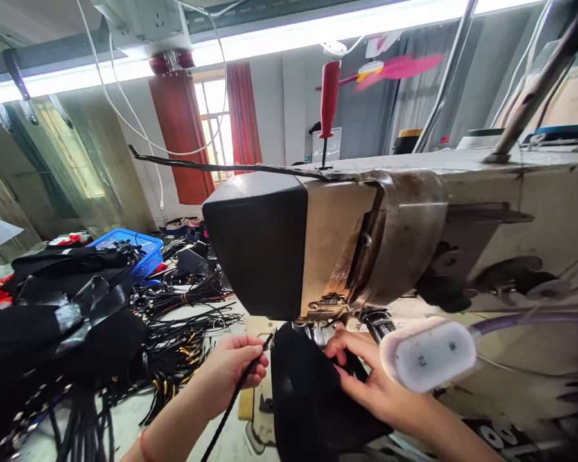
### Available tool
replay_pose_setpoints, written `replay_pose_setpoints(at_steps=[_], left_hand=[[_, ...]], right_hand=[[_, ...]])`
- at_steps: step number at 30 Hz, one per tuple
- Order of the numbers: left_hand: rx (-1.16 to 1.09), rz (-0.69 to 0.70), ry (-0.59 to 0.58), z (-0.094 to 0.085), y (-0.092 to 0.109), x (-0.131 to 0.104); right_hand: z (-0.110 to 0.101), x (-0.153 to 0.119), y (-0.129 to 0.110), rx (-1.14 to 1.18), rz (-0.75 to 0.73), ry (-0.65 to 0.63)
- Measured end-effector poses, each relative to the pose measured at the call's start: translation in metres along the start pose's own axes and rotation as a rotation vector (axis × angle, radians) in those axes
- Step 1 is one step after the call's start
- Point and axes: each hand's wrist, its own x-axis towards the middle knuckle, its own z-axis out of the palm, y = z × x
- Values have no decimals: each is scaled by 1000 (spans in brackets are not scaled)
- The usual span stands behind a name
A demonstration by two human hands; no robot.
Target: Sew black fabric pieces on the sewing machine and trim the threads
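My left hand (243, 366) is closed on a black braided cord (236, 393), pinching it near its upper end. The rest of the cord hangs down past my wrist. Just right of it, black fabric (308, 391) lies under the head of the sewing machine (337, 250). My right hand (361, 369) grips the right side of this fabric, thumb and fingers bent around its edge close to the presser foot area. The needle and the fabric's far edge are mostly hidden by the machine head and my fingers.
A glowing white lamp (428, 356) on a purple cable sits over my right wrist. Bundles of black cords (187, 321), dark fabric piles (77, 333) and a blue basket (147, 253) crowd the left. A red-handled screwdriver (330, 102) stands on the machine.
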Motion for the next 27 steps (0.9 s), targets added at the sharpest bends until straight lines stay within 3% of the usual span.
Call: replay_pose_setpoints(at_steps=[7, 15, 23, 27], left_hand=[[93, 186, 81, 8, -3, -7], [178, 206, 90, 5, -7, -9], [422, 348, 83, 4, -1, -6], [553, 404, 88, 4, -1, -5]], right_hand=[[0, 0, -3, -42, -29, 41], [3, -3, 0, -26, -33, 38], [-12, -1, -13, -170, -345, 79], [-13, 0, -13, -171, -393, 86]])
